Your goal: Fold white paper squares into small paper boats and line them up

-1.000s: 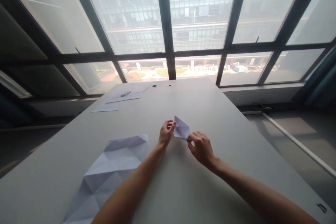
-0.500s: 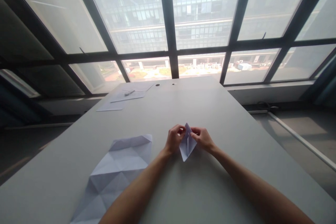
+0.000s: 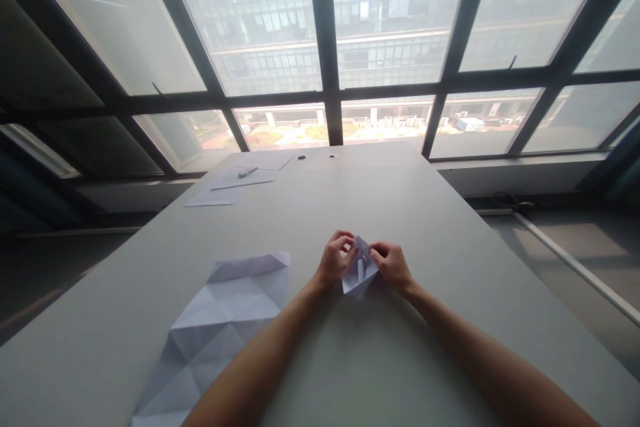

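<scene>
A small folded piece of white paper (image 3: 358,280) is held between both hands just above the table. My left hand (image 3: 336,259) pinches its left side with thumb and fingers. On the opposite side, my right hand (image 3: 393,263) grips the paper's edge the same way. The paper's folds stand apart, with a gap showing in its middle. Left of my left forearm lies a large creased sheet of paper (image 3: 230,320), partly hidden by that arm.
The white table (image 3: 360,193) reaches forward to the windows. At its far left lie several flat sheets of paper (image 3: 213,196) with a pen-like white object (image 3: 248,172) on top. Two round holes (image 3: 301,158) are near the far edge. A white pipe (image 3: 575,267) runs along the floor at right.
The folded paper has spread wider, and its lower point is now a blunter, shorter edge. My hands have moved slightly apart, still gripping it. The view has shifted a little.
</scene>
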Available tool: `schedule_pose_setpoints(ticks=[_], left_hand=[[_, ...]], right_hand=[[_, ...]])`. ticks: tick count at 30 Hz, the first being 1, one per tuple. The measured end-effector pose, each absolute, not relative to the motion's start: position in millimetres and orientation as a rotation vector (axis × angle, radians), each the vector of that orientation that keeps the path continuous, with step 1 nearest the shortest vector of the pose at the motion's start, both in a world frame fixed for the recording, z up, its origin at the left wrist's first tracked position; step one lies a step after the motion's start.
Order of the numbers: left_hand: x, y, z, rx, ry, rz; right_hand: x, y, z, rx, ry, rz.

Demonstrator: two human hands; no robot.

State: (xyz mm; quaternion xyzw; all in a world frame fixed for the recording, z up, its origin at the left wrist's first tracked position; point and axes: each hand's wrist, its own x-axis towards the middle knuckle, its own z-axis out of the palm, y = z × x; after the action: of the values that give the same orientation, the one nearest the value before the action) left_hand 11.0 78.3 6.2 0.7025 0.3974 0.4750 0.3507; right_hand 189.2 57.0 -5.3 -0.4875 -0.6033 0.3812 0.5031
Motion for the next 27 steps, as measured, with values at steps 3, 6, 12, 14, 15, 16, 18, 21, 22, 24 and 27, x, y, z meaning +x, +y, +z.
schedule_pose_setpoints(ticks=[3, 6, 12, 14, 15, 16, 18, 21, 22, 24, 27], left_hand=[[6.2, 81.9, 9.3, 1.383, 0.903, 1.269], [4.5, 84.7, 8.9, 1.045, 0.831, 1.276], [11.4, 84.9, 7.9, 0.717, 0.802, 1.13], [13.4, 84.1, 9.0, 0.723, 0.849, 1.157], [14.0, 83.6, 9.7, 0.734, 0.863, 1.162], [14.3, 83.0, 10.3, 0.746, 0.87, 1.163], [14.2, 81.8, 11.1, 0.769, 0.869, 1.151], [13.3, 79.8, 10.6, 0.797, 0.817, 1.127], [13.1, 79.1, 10.3, 0.803, 0.799, 1.13], [13.1, 78.0, 10.2, 0.822, 0.792, 1.148], [13.5, 76.4, 12.1, 0.883, 0.842, 1.151]], right_hand=[[197.6, 60.4, -6.8, -1.211, -1.342, 0.893], [205.3, 63.3, -7.9, -1.193, -1.244, 0.97], [202.5, 63.5, -9.9, -1.196, -1.318, 0.842], [199.9, 62.4, -9.4, -1.272, -1.333, 0.495], [199.0, 61.5, -8.5, -1.296, -1.352, 0.331], [198.3, 60.4, -7.2, -1.309, -1.388, 0.205], [197.2, 57.4, -3.8, -1.318, -1.494, 0.08], [195.8, 52.7, 1.6, -1.341, -1.589, 0.082], [195.5, 51.6, 3.0, -1.337, -1.601, 0.119], [195.0, 50.8, 4.5, -1.306, -1.618, 0.213], [193.9, 52.3, 3.2, -1.262, -1.589, 0.319]])
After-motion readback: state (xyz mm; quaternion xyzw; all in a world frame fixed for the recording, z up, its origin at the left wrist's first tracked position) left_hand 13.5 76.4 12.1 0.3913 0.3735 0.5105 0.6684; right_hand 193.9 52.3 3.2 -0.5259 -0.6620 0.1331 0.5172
